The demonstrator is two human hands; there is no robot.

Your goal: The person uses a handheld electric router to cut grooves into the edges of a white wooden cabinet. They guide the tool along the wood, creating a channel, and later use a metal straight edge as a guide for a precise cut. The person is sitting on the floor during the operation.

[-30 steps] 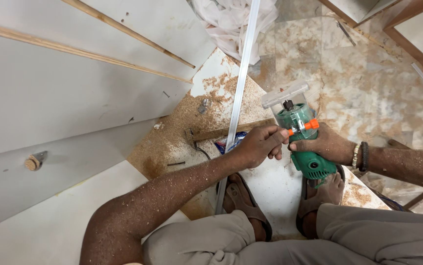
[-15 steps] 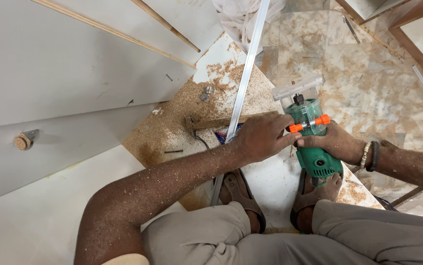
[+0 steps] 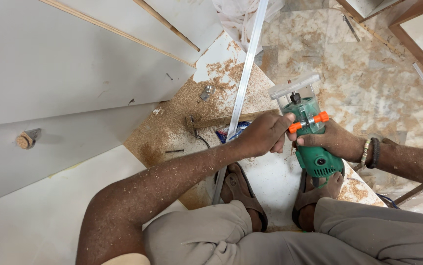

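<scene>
- Fingers of the left hand (image 3: 263, 135) curl together and pinch at the orange knob (image 3: 308, 122) on the side of the green trim router (image 3: 312, 132), thumb and fingertips pressed at its near end
- Fingers of the right hand (image 3: 331, 142) wrap tight round the router's body from the other side, holding it off the floor above the person's sandalled feet, clear base plate (image 3: 294, 84) pointing away
- Router looks compact but dense with its motor, rigid plastic shell, likely dusty and a bit slick; the round green body is the sound place to grip, not the clear base, which seems the most breakable part, nor the bit showing inside it
- Count: one router, one orange knob, two hands on it, one long aluminium straightedge (image 3: 243, 83) lying across the sawdust-covered white board (image 3: 270, 181), one wooden strip (image 3: 228, 120) just beside it, two sandals
- One small cork-like stub (image 3: 23, 141) sits on the grey panel at the left, well apart
</scene>
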